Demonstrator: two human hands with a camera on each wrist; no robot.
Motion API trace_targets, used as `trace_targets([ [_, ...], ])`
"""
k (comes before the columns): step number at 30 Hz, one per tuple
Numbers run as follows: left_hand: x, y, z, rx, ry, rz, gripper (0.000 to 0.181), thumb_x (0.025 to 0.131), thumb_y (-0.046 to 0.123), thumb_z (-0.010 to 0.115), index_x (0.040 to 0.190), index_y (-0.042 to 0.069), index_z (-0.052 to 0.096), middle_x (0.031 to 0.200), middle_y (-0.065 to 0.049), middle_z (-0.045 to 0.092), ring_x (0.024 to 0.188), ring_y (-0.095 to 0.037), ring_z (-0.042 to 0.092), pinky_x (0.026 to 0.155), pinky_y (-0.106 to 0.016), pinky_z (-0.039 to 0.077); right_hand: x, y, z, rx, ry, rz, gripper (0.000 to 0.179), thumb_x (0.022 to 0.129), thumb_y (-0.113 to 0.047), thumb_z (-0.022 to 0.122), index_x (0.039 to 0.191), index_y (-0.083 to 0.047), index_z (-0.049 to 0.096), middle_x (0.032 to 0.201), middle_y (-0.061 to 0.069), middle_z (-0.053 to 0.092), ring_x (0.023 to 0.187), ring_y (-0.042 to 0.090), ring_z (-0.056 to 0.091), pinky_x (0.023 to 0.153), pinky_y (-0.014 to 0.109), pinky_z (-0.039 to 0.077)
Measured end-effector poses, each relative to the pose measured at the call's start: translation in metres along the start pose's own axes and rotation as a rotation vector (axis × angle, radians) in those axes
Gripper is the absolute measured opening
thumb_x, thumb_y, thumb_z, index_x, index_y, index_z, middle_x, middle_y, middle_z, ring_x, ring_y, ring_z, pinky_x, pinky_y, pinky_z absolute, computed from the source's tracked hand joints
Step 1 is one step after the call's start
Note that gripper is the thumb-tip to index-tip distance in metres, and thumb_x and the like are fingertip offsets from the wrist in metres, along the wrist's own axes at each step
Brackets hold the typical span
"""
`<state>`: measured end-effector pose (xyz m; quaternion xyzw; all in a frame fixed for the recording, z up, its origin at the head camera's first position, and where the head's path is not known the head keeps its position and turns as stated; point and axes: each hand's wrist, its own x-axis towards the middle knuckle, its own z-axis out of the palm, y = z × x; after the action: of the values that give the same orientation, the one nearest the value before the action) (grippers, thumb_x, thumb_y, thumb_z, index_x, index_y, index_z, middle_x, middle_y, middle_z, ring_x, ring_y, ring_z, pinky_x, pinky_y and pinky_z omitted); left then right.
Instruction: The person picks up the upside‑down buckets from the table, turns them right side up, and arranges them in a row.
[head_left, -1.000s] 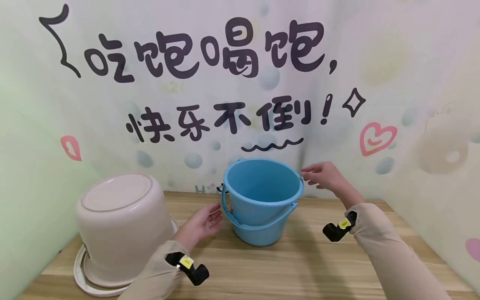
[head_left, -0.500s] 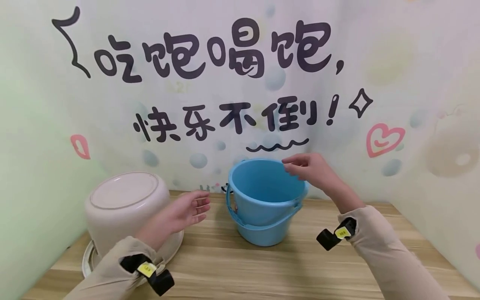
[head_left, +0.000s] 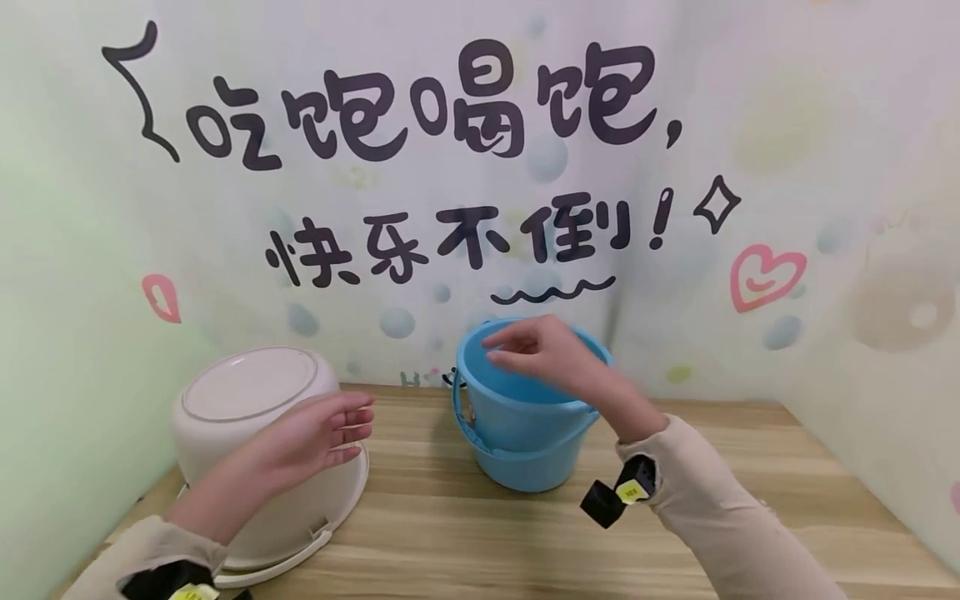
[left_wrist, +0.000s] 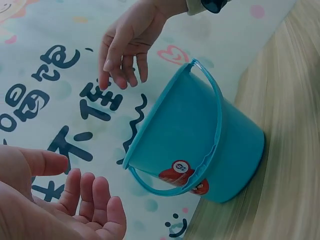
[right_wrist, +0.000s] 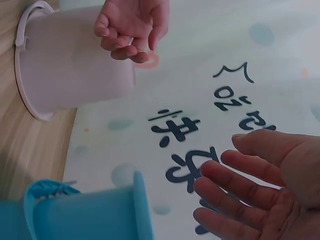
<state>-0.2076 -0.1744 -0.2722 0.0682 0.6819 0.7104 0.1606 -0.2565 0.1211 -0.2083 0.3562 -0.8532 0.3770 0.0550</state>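
Note:
A blue bucket (head_left: pixel 517 471) stands upright on the table, its handle hanging down at the front. To its left a pale pink bucket (head_left: pixel 251 385) stands upside down, its rim and handle on the table. My left hand (head_left: pixel 315 437) is raised in front of the pink bucket, holding nothing, fingers relaxed. My right hand (head_left: pixel 543 354) hovers over the mouth of the blue bucket, loosely bent fingers pointing left. In the right wrist view the fingers (right_wrist: pixel 235 202) are spread apart and grip nothing. Red labels (left_wrist: pixel 177 172) show on the blue bucket's side in the left wrist view.
The wooden table (head_left: pixel 712 500) reaches back to a wall hanging (head_left: pixel 675 333) with large dark characters and pale dots. A pale green wall (head_left: pixel 67 375) borders the left side.
My right hand has left the blue bucket's right rim and swung left over its mouth. My left hand has drawn back leftward, in front of the pink bucket. Both buckets stay in place.

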Motion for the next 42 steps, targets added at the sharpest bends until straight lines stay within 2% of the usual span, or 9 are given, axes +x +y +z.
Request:
trace_targets([
  [9, -0.027, -0.013, -0.025, -0.015, 0.02, 0.021, 0.013, 0.096, 0.022, 0.045, 0.104, 0.015, 0.052, 0.096, 0.001, 0.051, 0.091, -0.013, 0.05, 0.081, -0.029, 0.044, 0.017, -0.009, 0.039, 0.071, -0.125, -0.095, 0.022, 0.087, -0.012, 0.063, 0.105, 0.0, 0.067, 0.083, 0.002, 0.067, 0.071, 0.01, 0.06, 0.064, 0.026, 0.049],
  [19, -0.056, -0.031, -0.052, -0.015, 0.002, 0.013, 0.014, 0.097, 0.019, 0.043, 0.103, 0.017, 0.055, 0.096, 0.001, 0.053, 0.09, -0.011, 0.053, 0.081, -0.028, 0.045, 0.032, -0.018, 0.08, 0.073, -0.218, -0.073, 0.022, 0.087, -0.014, 0.063, 0.105, -0.003, 0.067, 0.086, 0.001, 0.066, 0.068, 0.011, 0.055, 0.059, 0.023, 0.047],
  [25, -0.071, -0.045, -0.068, 0.022, -0.02, -0.003, 0.014, 0.098, 0.019, 0.041, 0.101, 0.02, 0.055, 0.096, 0.003, 0.053, 0.09, -0.012, 0.052, 0.081, -0.029, 0.044, 0.042, -0.009, 0.109, 0.081, -0.26, -0.095, 0.02, 0.087, -0.012, 0.062, 0.105, -0.002, 0.067, 0.082, 0.001, 0.066, 0.068, 0.007, 0.056, 0.061, 0.021, 0.047],
  [28, -0.076, -0.054, -0.074, 0.045, -0.021, -0.014, 0.014, 0.098, 0.019, 0.041, 0.103, 0.019, 0.054, 0.096, 0.003, 0.053, 0.09, -0.012, 0.053, 0.08, -0.029, 0.043, 0.043, -0.003, 0.122, 0.095, -0.276, -0.083, 0.02, 0.087, -0.01, 0.062, 0.105, -0.002, 0.067, 0.081, 0.002, 0.066, 0.068, 0.006, 0.057, 0.062, 0.021, 0.048],
  [32, -0.082, -0.066, -0.08, 0.073, -0.006, -0.024, 0.014, 0.097, 0.018, 0.042, 0.107, 0.016, 0.052, 0.098, 0.002, 0.053, 0.09, -0.013, 0.053, 0.078, -0.028, 0.044, 0.044, 0.005, 0.135, 0.141, -0.293, -0.021, 0.02, 0.087, -0.01, 0.063, 0.104, -0.002, 0.067, 0.078, 0.002, 0.066, 0.066, 0.009, 0.059, 0.059, 0.022, 0.048],
  [36, -0.088, -0.076, -0.087, 0.069, -0.005, -0.029, 0.014, 0.097, 0.016, 0.042, 0.103, 0.017, 0.054, 0.097, 0.002, 0.053, 0.088, -0.011, 0.053, 0.074, -0.026, 0.045, 0.047, 0.013, 0.148, 0.164, -0.308, 0.02, 0.018, 0.086, -0.01, 0.064, 0.102, -0.002, 0.068, 0.077, 0.002, 0.065, 0.065, 0.011, 0.059, 0.057, 0.023, 0.048],
  [39, -0.093, -0.082, -0.093, 0.142, -0.015, -0.017, 0.015, 0.098, 0.015, 0.04, 0.103, 0.015, 0.054, 0.095, 0.002, 0.052, 0.086, -0.011, 0.054, 0.072, -0.025, 0.045, 0.05, 0.019, 0.158, 0.164, -0.331, 0.023, 0.018, 0.086, -0.009, 0.064, 0.101, -0.001, 0.068, 0.078, 0.002, 0.065, 0.064, 0.01, 0.058, 0.057, 0.022, 0.047],
  [42, -0.096, -0.087, -0.099, 0.298, -0.004, 0.005, 0.018, 0.097, 0.015, 0.041, 0.107, 0.004, 0.052, 0.096, -0.002, 0.053, 0.087, -0.014, 0.054, 0.071, -0.03, 0.045, 0.053, 0.023, 0.168, 0.137, -0.368, 0.017, 0.018, 0.085, -0.01, 0.064, 0.1, -0.001, 0.068, 0.079, 0.002, 0.066, 0.064, 0.007, 0.057, 0.058, 0.021, 0.047],
])
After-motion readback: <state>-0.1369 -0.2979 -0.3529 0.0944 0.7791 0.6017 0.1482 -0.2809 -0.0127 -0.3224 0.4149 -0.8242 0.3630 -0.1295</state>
